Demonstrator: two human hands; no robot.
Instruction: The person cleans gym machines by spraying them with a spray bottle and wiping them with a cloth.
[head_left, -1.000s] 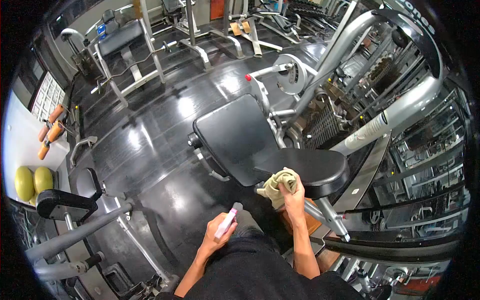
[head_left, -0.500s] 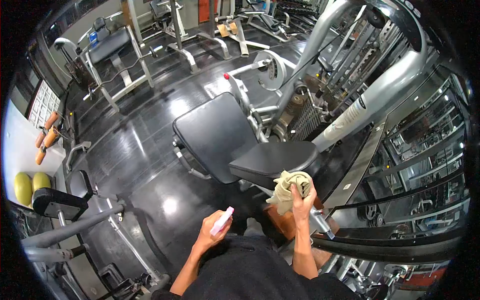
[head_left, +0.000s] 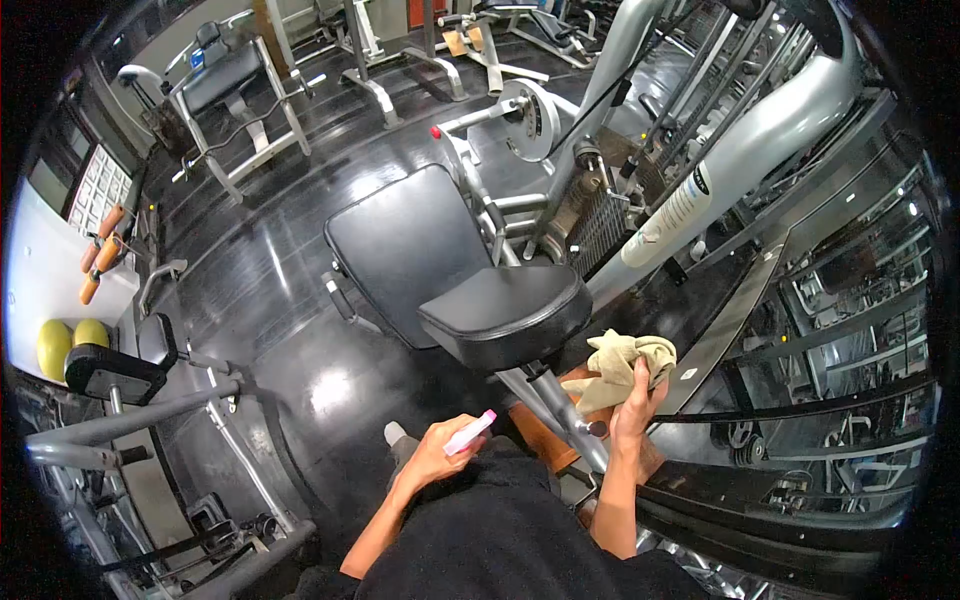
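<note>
In the head view, my left hand (head_left: 445,455) is closed around a slim white object with a pink tip (head_left: 468,434), held in front of my body. It resembles the head of a spray bottle, but its lower part is hidden by my fingers. On the other side, my right hand (head_left: 636,405) grips a crumpled beige cloth (head_left: 625,368), bunched at the top and hanging loose to the left. The cloth is apart from the black padded seat (head_left: 507,312) of an exercise machine, just right of its edge. Behind that seat lies a wide black backrest pad (head_left: 410,245).
A thick silver frame tube (head_left: 690,215) and a weight stack (head_left: 600,232) stand right of the seat. A mirror (head_left: 840,310) lines the right side. Another machine's grey bars (head_left: 140,415) stand at left, near yellow balls (head_left: 55,348). Dark flooring (head_left: 270,320) spreads between machines.
My view has shifted, and the machine's seat now appears further left. My right hand and the cloth have moved right, away from the seat edge. A foot now shows beside my left hand.
</note>
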